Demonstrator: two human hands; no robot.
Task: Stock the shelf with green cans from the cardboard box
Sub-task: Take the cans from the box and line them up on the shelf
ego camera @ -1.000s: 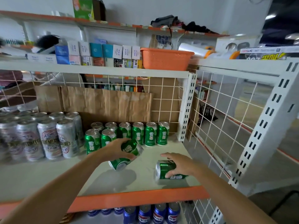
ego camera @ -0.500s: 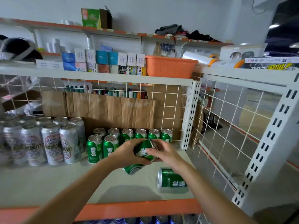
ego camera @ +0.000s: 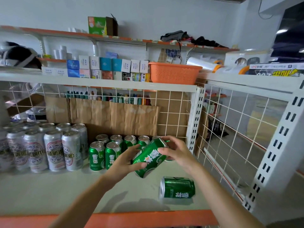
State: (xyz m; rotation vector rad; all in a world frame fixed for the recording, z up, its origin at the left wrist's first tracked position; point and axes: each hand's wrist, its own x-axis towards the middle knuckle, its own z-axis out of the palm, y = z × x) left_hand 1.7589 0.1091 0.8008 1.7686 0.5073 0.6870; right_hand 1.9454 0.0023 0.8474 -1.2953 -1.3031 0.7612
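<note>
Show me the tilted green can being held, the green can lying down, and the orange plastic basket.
held green can (ego camera: 149,158): head view, printed side.
lying green can (ego camera: 179,189): head view, green body.
orange plastic basket (ego camera: 172,74): head view, front wall.

Showing only bare parts: left forearm (ego camera: 88,196) and right forearm (ego camera: 220,193), both slim and uncovered right down to the view's lower edge. Narrowing at the wrists into left hand (ego camera: 123,163) and right hand (ego camera: 178,153), likewise going bare, with slender fingers and rounded knuckles.
</note>
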